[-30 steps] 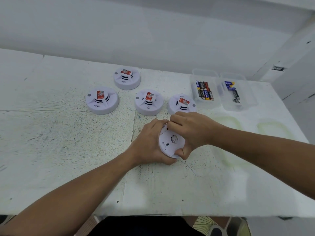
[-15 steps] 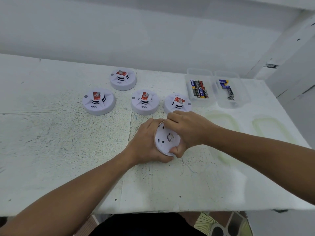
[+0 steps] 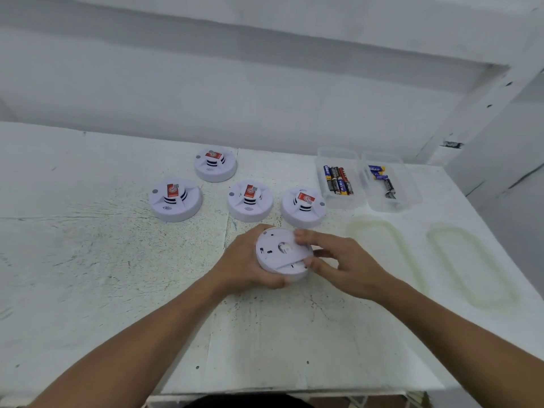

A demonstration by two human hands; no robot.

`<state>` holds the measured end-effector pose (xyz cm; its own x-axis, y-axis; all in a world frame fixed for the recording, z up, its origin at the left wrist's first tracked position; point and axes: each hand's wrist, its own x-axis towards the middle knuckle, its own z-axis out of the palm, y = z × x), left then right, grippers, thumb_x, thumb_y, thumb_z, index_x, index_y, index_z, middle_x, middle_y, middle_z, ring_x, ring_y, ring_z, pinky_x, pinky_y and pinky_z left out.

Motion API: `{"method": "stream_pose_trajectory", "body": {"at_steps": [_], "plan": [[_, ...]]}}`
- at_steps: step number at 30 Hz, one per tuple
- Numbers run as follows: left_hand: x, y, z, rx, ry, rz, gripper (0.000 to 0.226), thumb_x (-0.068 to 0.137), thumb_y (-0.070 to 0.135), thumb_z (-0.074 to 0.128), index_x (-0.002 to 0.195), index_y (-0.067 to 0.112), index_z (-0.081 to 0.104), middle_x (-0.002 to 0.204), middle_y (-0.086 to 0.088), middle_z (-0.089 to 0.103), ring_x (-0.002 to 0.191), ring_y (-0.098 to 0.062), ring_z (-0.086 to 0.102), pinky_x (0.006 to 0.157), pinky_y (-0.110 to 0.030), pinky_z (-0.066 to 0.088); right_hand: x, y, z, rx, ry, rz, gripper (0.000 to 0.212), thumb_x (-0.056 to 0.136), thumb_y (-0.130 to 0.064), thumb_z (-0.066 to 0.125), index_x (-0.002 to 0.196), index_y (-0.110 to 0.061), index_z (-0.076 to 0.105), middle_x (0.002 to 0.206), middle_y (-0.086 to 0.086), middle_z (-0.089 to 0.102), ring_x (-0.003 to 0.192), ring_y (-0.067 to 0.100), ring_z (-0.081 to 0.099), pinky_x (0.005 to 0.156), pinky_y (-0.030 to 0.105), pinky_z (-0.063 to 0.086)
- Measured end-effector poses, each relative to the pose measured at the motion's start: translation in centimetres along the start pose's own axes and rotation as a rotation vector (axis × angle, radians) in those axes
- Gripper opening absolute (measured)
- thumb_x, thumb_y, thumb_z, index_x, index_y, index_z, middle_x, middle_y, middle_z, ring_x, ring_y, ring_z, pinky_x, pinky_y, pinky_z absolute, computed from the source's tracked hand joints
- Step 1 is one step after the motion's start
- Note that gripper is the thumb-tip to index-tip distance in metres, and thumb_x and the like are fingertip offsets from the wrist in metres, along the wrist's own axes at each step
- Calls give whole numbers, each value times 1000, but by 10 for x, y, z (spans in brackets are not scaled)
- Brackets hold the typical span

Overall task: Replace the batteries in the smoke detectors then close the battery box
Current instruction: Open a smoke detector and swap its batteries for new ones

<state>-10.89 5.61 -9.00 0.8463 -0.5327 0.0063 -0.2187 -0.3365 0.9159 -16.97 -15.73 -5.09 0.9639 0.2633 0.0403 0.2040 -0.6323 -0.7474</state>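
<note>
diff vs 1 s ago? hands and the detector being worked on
The right hand slid off the back of the held detector toward the right; its fingertips now pinch only the right rim, baring more of the back face. The left hand still grips the detector from the left. The four other detectors and both battery boxes stayed put.

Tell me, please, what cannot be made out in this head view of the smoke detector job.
All in the head view:
1) The held smoke detector: its front is turned away, partly behind the left hand; batteries inside unseen.
2) The right hand: fingertips motion-blurred; whether they pinch the detector is unclear.
3) The batteries in the clear box: labels too small to read.
</note>
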Motion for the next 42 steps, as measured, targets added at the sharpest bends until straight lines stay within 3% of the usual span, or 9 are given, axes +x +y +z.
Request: {"method": "stream_pose_trajectory", "body": {"at_steps": [4, 10, 13, 15, 19, 24, 29, 36, 42], "plan": [[-2, -1, -2, -284, 16, -51, 67, 54, 56, 77, 110, 23, 63, 102, 4, 71, 93, -14, 67, 77, -34, 54, -2, -9, 4, 191, 14, -26, 50, 84, -25, 70, 131, -22, 53, 136, -11, 52, 126, 3, 48, 98, 19, 46], [-2, -5, 3, -422, 73, -28, 95, 60, 91, 48, 94, 4, 66, 76, -24, 61, 64, -27, 57, 57, -35, 45, 9, -10, 24, 46, 201, -169, 37, 85, -33, 65, 120, -26, 57, 117, -14, 63, 105, 4, 60, 83, 27, 55], [-1, -11, 6, -427, 167, -67, 90, 65, 92, 37, 89, 11, 68, 66, -14, 60, 59, -26, 56, 57, -38, 46, 11, -11, 33, 213, 258, -35, 30, 87, -42, 57, 117, -34, 56, 107, -18, 66, 93, 10, 64, 71, 29, 57], [-2, -6, 4, -382, 227, -75, 71, 74, 83, 37, 83, 20, 69, 67, -5, 64, 63, -22, 60, 60, -36, 49, 15, -15, 39, 388, 323, 33, 28, 91, -41, 54, 116, -30, 57, 100, -11, 67, 84, 15, 66, 65, 31, 57], [-5, 4, 1, -284, 241, -11, 37, 90, 45, 42, 103, 20, 65, 95, 3, 69, 87, -15, 63, 73, -29, 51, 26, -21, 46, 662, 421, 158, 21, 99, -25, 48, 111, -21, 63, 96, 1, 72, 82, 20, 67, 61, 35, 56], [-5, -2, 0, -262, 272, -30, 32, 77, 43, 52, 99, 23, 65, 91, -7, 67, 86, -32, 58, 75, -51, 48, 30, -11, 57, 810, 455, 304, 26, 99, -22, 47, 115, -20, 67, 107, 5, 72, 102, 27, 66, 82, 52, 56], [-5, -2, 1, -209, 259, -31, 31, 74, 32, 57, 104, 27, 66, 87, 0, 68, 76, -17, 59, 73, -40, 51, 29, -7, 58, 901, 492, 345, 27, 98, -21, 47, 112, -13, 69, 105, 11, 72, 97, 34, 67, 76, 54, 56], [-3, -8, 0, -229, 272, -33, 37, 75, 35, 57, 111, 29, 65, 95, -13, 67, 89, -35, 60, 81, -56, 51, 30, -7, 58, 914, 471, 380, 26, 98, -20, 46, 107, -10, 69, 100, 13, 72, 90, 32, 69, 69, 46, 58], [-3, -7, 0, -240, 262, -4, 39, 81, 21, 57, 119, 24, 63, 100, -5, 70, 94, -25, 64, 85, -43, 55, 28, -5, 61, 929, 479, 374, 25, 98, -20, 48, 107, -8, 67, 100, 14, 72, 90, 34, 69, 69, 46, 58]]}}
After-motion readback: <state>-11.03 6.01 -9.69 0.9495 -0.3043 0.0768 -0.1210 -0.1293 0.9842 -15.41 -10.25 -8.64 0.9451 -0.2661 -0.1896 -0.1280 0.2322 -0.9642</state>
